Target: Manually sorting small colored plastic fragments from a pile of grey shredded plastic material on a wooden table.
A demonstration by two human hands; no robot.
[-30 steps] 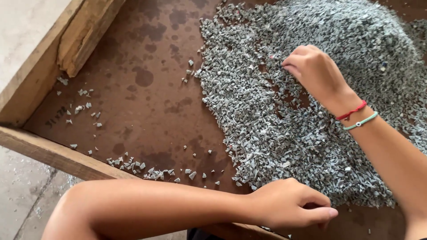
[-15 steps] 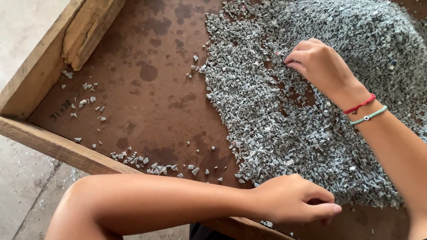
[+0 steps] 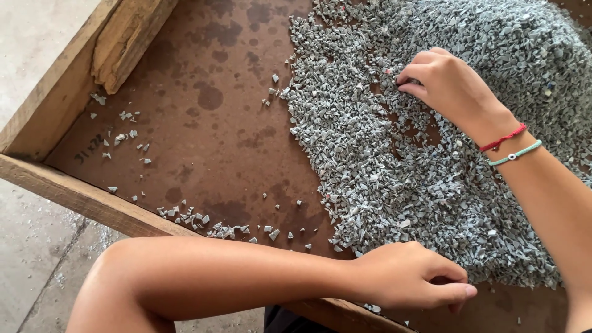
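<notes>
A wide heap of small grey plastic chips [image 3: 431, 142] covers the right part of a brown board [image 3: 203, 111]. My right hand [image 3: 447, 83] rests on the heap, fingers curled and fingertips pinched among the chips near a tiny red speck; a red and a pale green bracelet sit on its wrist. My left hand [image 3: 410, 277] lies on the near wooden rim, fingers curled shut, at the heap's near edge. Whether it holds chips is hidden.
A wooden frame [image 3: 55, 185] borders the board on the left and near sides, with a rough wooden block [image 3: 123, 43] in the far left corner. Loose chips [image 3: 123, 135] are scattered along the left side and near rim. Concrete floor [image 3: 37, 265] lies outside.
My right hand has shifted slightly toward me over the heap, with fingers curling tighter into the chips. My left hand has stayed on the near rim.
</notes>
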